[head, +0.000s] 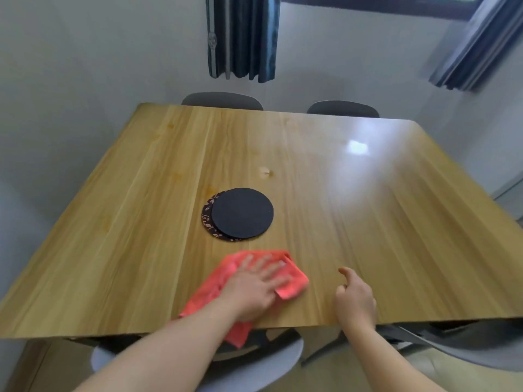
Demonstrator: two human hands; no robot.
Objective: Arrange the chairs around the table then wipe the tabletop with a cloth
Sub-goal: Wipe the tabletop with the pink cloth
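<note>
I see the light wooden rectangular worktop [368, 222] filling my view. A pale grey near-left chair [254, 363] and a pale grey near-right chair [467, 349] sit under its near edge. A dark grey far-left chair [222, 101] and a dark grey far-right chair [343, 108] stand at its far edge. The coral-red cloth [223, 275] lies near the front, one end hanging off. Behind it a round black mat [242, 213] overlaps a patterned round mat [208, 213]. My left grip [254, 287] is flat, fingers spread, pressing the cloth. My right grip [355, 298], beside the cloth, is loosely curled and holds nothing.
</note>
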